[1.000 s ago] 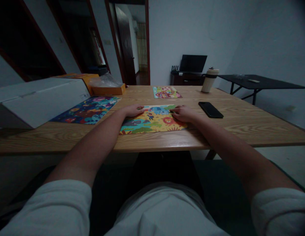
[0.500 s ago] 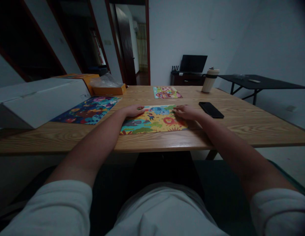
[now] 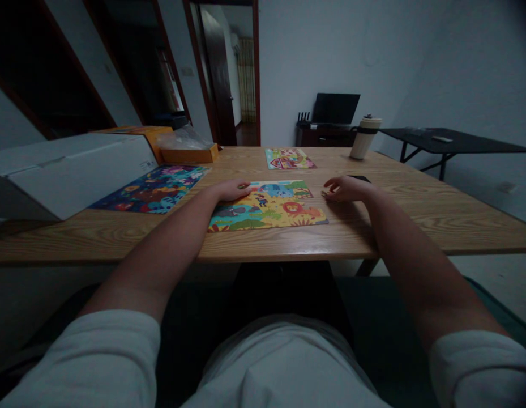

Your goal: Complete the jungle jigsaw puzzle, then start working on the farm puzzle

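**Right hand slides off the puzzle**

Since the earlier frames the right hand has left the puzzle. A second ago it lay on the board's right part, over the lion picture; half a second ago it was at the upper right corner; now it sits on the bare tabletop just beside the board's right edge, in front of the phone, which it mostly hides. The left hand has stayed put on the board's upper left corner. The board itself has not visibly shifted.

Head view: the left hand rests palm down, fingers flat and spread a little, pressing the corner of the puzzle and holding nothing. The right hand is loosely curled, fingertips pointing left toward the board; it may pinch something small between thumb and finger, but the dim light does not let me tell. The puzzle lies flat near the front edge of the tabletop, straight ahead of the person, and its picture of animals looks whole from here, the right side now uncovered.

With one hand withdrawn, I judge that pressing or smoothing on the right side has ended for the moment, while the left hand steadies the board.

Farther off lie a dark puzzle to the left, beside a white box, a small puzzle beyond, an orange box, and a cup at the far right.
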Demonstrator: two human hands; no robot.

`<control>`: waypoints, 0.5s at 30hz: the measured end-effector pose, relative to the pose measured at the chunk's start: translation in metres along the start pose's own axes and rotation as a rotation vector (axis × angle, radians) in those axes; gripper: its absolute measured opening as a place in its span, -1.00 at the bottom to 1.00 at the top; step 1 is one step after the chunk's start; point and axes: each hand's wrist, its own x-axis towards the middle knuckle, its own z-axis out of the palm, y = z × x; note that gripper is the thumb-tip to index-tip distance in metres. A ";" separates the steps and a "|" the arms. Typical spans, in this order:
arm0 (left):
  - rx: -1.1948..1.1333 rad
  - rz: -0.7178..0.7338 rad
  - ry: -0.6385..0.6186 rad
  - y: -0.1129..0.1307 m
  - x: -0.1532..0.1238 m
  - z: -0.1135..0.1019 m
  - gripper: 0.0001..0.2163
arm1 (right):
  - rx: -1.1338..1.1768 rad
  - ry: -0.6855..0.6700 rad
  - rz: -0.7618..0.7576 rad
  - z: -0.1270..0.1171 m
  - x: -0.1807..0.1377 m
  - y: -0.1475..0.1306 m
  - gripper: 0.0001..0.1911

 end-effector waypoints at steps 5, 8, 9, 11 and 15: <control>-0.030 0.015 0.008 -0.001 0.001 0.001 -0.34 | 0.234 -0.017 -0.079 0.000 -0.007 -0.016 -0.54; -0.029 0.028 0.008 -0.001 0.001 0.000 -0.34 | 0.451 -0.080 -0.215 -0.003 -0.015 -0.029 -0.64; -0.025 0.028 0.006 -0.001 0.001 0.000 -0.34 | 0.481 -0.097 -0.259 -0.004 -0.017 -0.032 -0.67; -0.014 0.025 0.004 -0.001 0.001 0.000 -0.33 | 0.462 -0.112 -0.303 -0.004 -0.019 -0.036 -0.71; -0.006 0.012 0.001 0.001 0.000 -0.001 -0.32 | 0.284 -0.096 -0.248 0.000 -0.016 -0.034 -0.59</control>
